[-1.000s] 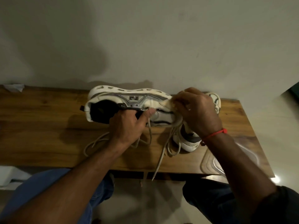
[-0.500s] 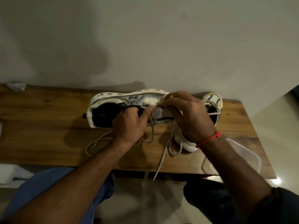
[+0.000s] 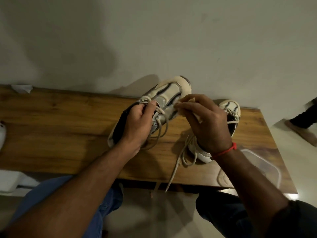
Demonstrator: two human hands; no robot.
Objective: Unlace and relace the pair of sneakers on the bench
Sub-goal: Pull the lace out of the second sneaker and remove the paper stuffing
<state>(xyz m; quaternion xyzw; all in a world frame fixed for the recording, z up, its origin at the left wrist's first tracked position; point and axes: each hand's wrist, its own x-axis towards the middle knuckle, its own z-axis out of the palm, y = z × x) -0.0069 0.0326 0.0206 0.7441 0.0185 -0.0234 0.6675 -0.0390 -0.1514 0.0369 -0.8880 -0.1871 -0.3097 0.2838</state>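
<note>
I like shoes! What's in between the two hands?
In the head view, the tilted sneaker shows between the left hand and the right hand, with its laces looping there above the bench.

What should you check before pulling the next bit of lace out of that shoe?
1. Left hand grips the sneaker at its collar: ok.
2. Right hand pinches something pale near the toe: ok; lace or cloth, cannot tell.
3. Sneaker steady: cannot tell; it is tilted, toe up by the wall.
4. Loose lace hangs over the bench edge: not ok, may snag.
5. Second sneaker on the bench: ok.
</note>
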